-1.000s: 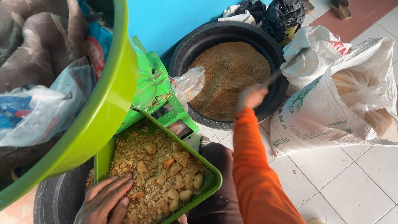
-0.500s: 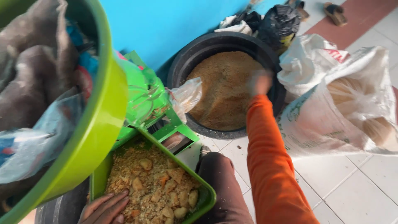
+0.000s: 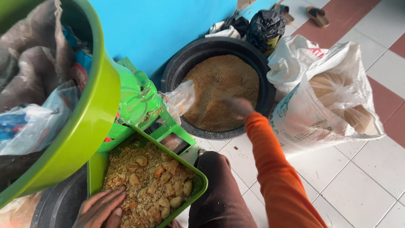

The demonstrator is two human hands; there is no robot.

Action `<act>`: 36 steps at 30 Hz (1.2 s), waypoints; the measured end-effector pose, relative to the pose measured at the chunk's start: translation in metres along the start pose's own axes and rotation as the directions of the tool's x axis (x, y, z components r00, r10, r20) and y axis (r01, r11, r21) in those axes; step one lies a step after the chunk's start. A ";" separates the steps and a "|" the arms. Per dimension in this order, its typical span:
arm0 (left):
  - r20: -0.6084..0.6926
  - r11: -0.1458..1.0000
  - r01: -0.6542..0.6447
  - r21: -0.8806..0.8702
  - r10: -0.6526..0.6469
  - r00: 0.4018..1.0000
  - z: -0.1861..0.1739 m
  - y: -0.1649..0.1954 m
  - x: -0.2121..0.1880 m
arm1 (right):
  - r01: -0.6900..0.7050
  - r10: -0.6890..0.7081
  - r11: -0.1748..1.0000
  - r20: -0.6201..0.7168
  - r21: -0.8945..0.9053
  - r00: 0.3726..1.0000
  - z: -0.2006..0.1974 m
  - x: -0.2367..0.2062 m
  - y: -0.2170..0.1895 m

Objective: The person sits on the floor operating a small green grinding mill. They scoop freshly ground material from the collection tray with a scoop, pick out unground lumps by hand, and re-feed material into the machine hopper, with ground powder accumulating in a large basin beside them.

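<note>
Green tray (image 3: 198, 179) of crumbly mix and pale chunks sits nearest, low in view — the left hand (image 3: 101, 209) lies flat on the mix at its near corner, fingers spread, gripping nothing. Farther out, the orange-sleeved right hand (image 3: 238, 107) is down in the black tub (image 3: 177, 69) of brown meal — blurred, so its grip can't be told. Beside the tub slumps a white sack (image 3: 333, 105).
</note>
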State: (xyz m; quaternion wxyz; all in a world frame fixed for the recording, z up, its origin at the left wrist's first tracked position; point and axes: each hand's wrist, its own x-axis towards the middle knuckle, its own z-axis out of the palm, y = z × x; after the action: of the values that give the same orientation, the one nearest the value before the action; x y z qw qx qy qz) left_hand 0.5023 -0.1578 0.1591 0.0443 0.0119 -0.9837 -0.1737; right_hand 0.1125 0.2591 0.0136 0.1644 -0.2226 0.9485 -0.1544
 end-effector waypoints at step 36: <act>-0.160 0.974 -0.226 -0.007 0.222 0.962 -0.055 0.051 -0.017 | 0.438 -0.518 0.855 -0.445 -0.277 0.731 -0.156 -0.354 -0.276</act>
State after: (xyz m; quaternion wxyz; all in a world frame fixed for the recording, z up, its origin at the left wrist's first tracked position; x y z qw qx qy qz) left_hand 0.5237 -0.1277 0.2268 0.1417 -0.0862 -0.9698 -0.1787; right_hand 0.4557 0.2253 0.3414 -0.1522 -0.4232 0.8767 -0.1709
